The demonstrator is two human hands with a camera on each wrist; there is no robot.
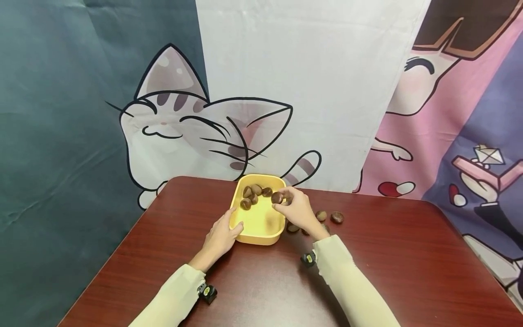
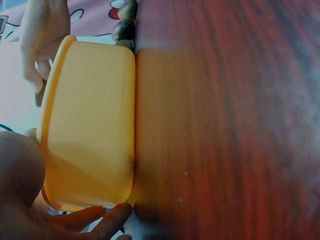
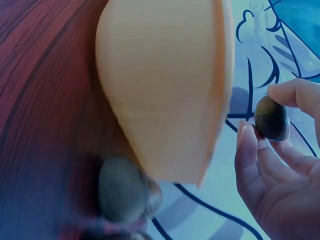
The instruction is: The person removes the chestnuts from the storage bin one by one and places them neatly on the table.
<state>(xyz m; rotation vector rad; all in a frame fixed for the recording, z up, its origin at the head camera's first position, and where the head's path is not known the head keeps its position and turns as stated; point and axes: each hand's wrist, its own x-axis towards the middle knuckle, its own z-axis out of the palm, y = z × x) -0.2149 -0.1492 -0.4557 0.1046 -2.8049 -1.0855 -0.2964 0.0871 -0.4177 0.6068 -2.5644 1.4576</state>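
A yellow plastic box [image 1: 263,238] stands on the table, with several brown chestnuts [image 1: 256,190] gathered at its far left. My left hand [image 1: 221,235] grips the box's near left side, thumb over the rim and fingers along the outer wall. Between thumb and fingertips, my right hand [image 1: 299,210] pinches one chestnut [image 1: 277,197] over the box's right rim. The right wrist view shows this held chestnut [image 3: 272,118] raised beside the box's wall [image 3: 165,75].
More chestnuts [image 1: 337,217] lie on the table right of the box, some partly hidden behind my right hand and wrist. The dark red wooden table [image 1: 392,263] ends at the back near a cartoon-printed cloth [image 1: 327,81].
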